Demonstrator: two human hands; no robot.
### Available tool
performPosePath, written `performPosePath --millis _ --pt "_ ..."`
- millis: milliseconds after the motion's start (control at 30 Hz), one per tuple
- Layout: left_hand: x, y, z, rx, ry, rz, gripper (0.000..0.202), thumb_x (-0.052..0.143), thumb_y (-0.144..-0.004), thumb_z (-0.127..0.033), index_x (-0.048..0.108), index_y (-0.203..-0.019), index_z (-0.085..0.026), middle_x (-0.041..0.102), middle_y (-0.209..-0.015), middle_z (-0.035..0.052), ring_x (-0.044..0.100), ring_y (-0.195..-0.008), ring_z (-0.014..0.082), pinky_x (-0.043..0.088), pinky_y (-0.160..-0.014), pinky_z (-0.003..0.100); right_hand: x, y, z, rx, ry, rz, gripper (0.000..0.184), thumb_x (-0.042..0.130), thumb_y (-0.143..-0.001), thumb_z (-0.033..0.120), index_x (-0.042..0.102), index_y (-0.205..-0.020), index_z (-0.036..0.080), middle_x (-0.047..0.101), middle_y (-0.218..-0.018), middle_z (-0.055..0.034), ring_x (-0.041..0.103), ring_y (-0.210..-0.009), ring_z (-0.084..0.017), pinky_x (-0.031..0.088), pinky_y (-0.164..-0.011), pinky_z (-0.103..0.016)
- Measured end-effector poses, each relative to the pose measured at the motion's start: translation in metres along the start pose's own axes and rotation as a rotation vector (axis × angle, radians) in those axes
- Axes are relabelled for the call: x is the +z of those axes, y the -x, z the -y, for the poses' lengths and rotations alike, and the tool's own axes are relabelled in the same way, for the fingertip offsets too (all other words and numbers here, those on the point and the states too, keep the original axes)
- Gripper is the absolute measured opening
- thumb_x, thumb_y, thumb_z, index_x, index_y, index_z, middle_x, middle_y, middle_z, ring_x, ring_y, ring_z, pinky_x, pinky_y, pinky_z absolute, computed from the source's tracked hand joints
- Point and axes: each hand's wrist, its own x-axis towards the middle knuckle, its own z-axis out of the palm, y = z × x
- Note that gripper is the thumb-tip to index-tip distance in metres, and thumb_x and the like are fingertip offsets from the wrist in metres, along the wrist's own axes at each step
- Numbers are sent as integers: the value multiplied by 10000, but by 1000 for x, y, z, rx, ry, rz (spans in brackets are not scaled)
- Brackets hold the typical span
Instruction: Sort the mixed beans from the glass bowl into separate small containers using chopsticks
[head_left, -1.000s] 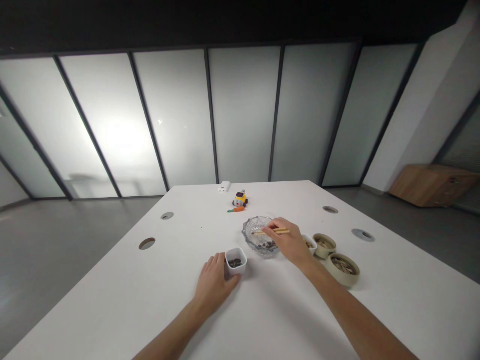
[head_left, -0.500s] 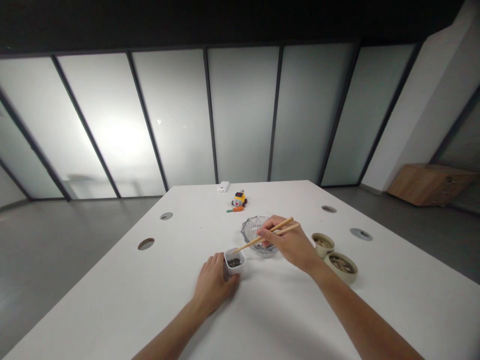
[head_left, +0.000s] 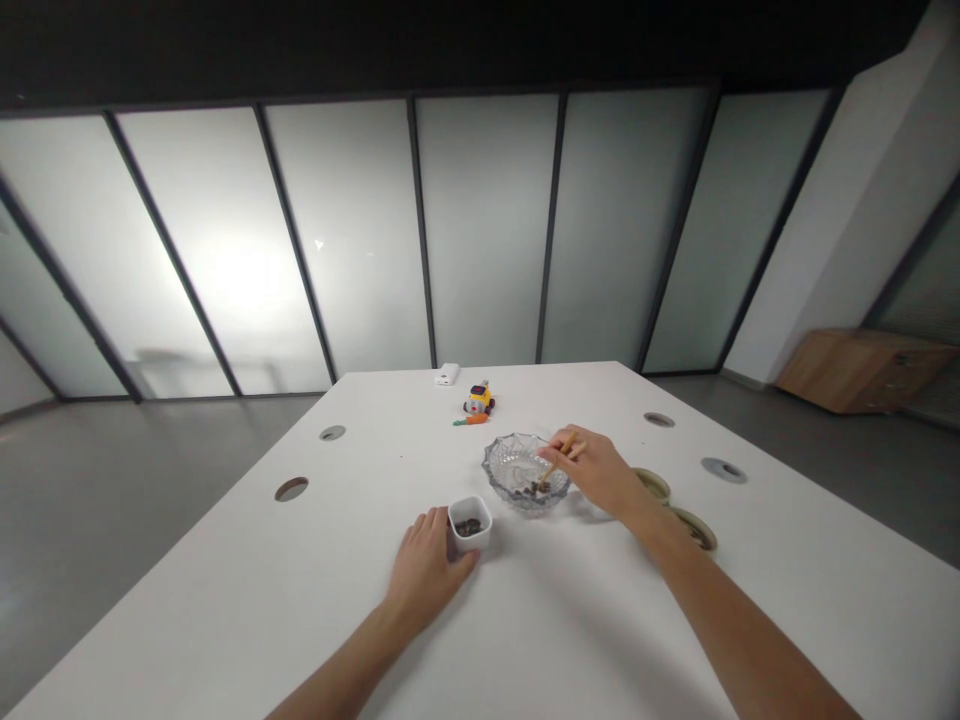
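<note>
My right hand (head_left: 596, 470) grips a pair of wooden chopsticks (head_left: 556, 464) whose tips dip into a cut-glass bowl (head_left: 517, 462) holding a few dark seeds. My left hand (head_left: 426, 566) rests on the white table (head_left: 540, 620), its fingers curled against the near side of a small white square cup (head_left: 470, 522) with dark seeds in it. The cup stands to the left and nearer than the glass bowl.
Two beige round bowls (head_left: 654, 482) (head_left: 697, 527) sit behind my right forearm, partly hidden. A yellow toy car (head_left: 479, 399), a small orange carrot toy (head_left: 470, 420) and a white box (head_left: 447, 374) lie at the far end. Round cable holes (head_left: 292, 489) dot the tabletop.
The chopsticks swung from the glass bowl over to the white cup, then back into the glass bowl. My left hand stayed by the cup.
</note>
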Motion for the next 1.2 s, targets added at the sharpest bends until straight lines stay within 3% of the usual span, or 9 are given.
performPosePath --millis 233,433,733,1200 --pt "-2 0 -2 -7 -8 7 265 648 -859 -399 576 -1029 -209 664 -1087 81 591 -1061 264 397 -878 328 7 -1 -14 -31 61 -48 357 521 -954 500 625 -737 237 655 -761 -31 602 -721 -193 482 -758 -335" --pt "-1 0 -2 -8 -35 10 278 647 -864 -411 585 -1047 -211 668 -1094 79 594 -1070 265 401 -869 326 -3 -1 -12 -48 53 -74 386 505 -969 527 614 -738 238 670 -744 -31 615 -703 -194 488 -734 -325" --pt "0 1 1 5 -31 -6 271 651 -865 -403 579 -1035 -206 669 -1064 70 595 -1024 258 397 -857 334 -6 -2 -22 -17 141 6 364 524 -948 551 632 -786 244 719 -802 -44 666 -748 -217 503 -724 -325" --pt "-1 0 -2 -4 -27 0 274 647 -865 -413 578 -1030 -205 671 -1060 81 595 -1030 265 403 -855 336 -9 -1 -15 -13 66 -32 393 557 -928 558 696 -740 243 761 -841 -73 697 -791 -241 542 -792 -366"
